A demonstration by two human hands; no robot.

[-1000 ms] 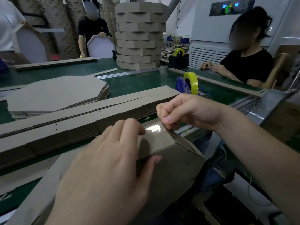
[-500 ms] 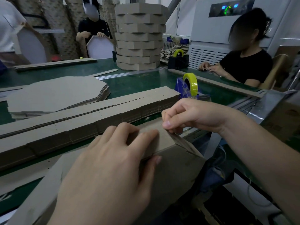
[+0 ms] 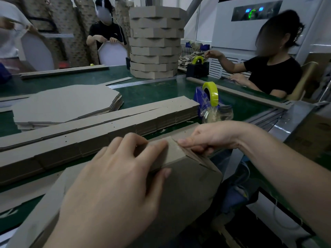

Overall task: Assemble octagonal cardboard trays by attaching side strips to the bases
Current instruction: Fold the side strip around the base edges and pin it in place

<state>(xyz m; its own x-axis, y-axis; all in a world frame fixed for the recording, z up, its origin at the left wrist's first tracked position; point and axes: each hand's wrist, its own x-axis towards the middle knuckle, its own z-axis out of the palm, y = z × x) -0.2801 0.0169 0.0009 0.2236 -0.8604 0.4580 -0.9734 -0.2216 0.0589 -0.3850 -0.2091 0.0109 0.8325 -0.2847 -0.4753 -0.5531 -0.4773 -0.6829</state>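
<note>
tray at desk near edge, tilted, part overhanging. left hand fingers spread over side strip top, thumb on its outer face, clamping it. right hand pinches the strip's corner. strip stacks just behind, tape dispenser beyond

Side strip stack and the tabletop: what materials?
Side strips: probably cardboard, with a matte grey-brown face and layered cut edges showing at the stack's end. Tabletop: dark green sheet with a slight sheen, maybe rubber or PVC matting. I can't confirm which.
</note>
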